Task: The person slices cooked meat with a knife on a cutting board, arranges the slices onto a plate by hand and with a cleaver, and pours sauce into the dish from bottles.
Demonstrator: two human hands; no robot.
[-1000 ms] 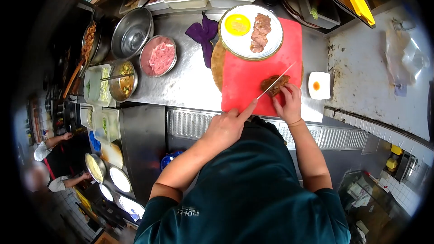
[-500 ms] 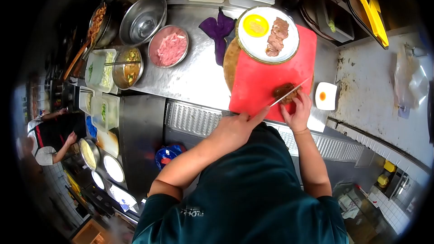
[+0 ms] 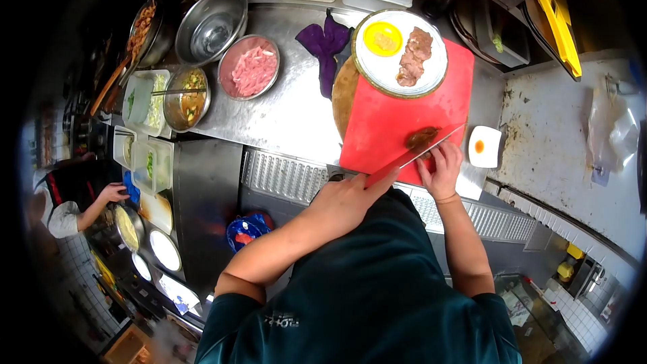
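My left hand (image 3: 345,207) is closed round the handle of a knife (image 3: 411,156), whose blade slants up to the right over the red cutting board (image 3: 387,118). The blade's broad face shows and reflects the red. Beyond it lies a brown piece of meat (image 3: 422,138). On the near side, my right hand (image 3: 443,172) has bent fingers pressed on the meat's near end, mostly hidden by blade and fingers. At the board's far edge, a white plate (image 3: 394,81) holds meat slices (image 3: 415,55) and a small yellow dish (image 3: 383,39).
A white sauce dish (image 3: 484,147) stands right of the board. A purple cloth (image 3: 326,50), a bowl of raw pink meat strips (image 3: 255,73) and metal bowls (image 3: 212,25) are to the left. A co-worker's hand (image 3: 113,193) is by a blue cloth at far left.
The knife has tilted so its broad face shows, and its blade sits lower and nearer my right fingers. Less of the brown meat shows. The co-worker's hand has moved to the blue cloth.
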